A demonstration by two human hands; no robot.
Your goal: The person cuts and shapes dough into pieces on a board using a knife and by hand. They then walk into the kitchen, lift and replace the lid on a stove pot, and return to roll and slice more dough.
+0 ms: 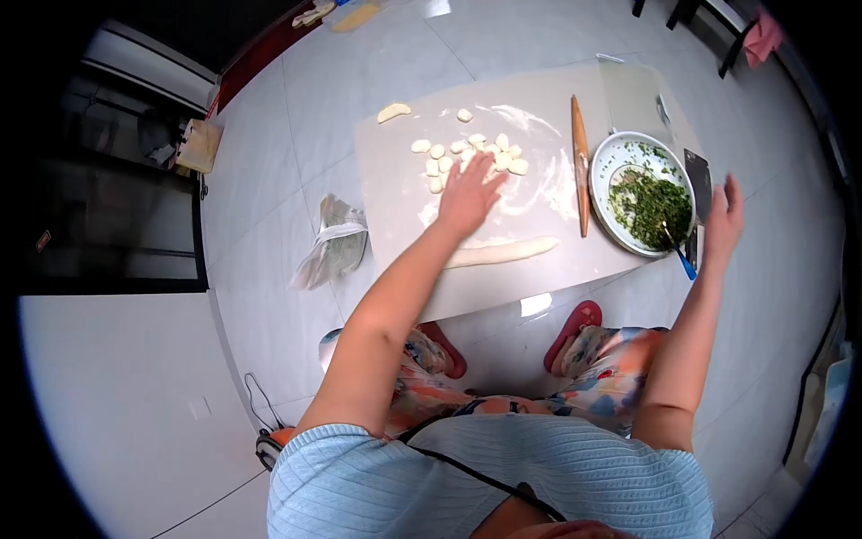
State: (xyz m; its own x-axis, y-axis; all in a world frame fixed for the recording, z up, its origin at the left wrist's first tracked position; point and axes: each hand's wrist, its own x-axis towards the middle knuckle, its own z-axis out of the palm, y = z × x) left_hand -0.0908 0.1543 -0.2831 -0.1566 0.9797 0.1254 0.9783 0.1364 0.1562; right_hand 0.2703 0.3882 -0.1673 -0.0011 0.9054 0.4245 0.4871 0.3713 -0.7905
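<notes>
My left hand point(470, 192) lies with its fingers spread over a cluster of small dough pieces point(435, 168), touching or hovering just above them; some are hidden beneath it. Below that wrist, a long dough roll point(505, 252) rests on the floured board. My right hand point(724, 217) is held out past the bowl, fingers stretched and nothing seen in it. Nearest to it are a dark flat blade point(698, 175), partly covered by the bowl, and a blue-handled spoon point(684, 260). The white bowl point(603, 225) contains chopped green filling point(648, 205).
A wooden rolling pin point(580, 166) lies upright in view beside the bowl. At the far left of the board point(395, 216) is a larger dough piece point(393, 112). A plastic bag point(334, 242) sits by the board's left edge. Two red slippers point(575, 331) show below.
</notes>
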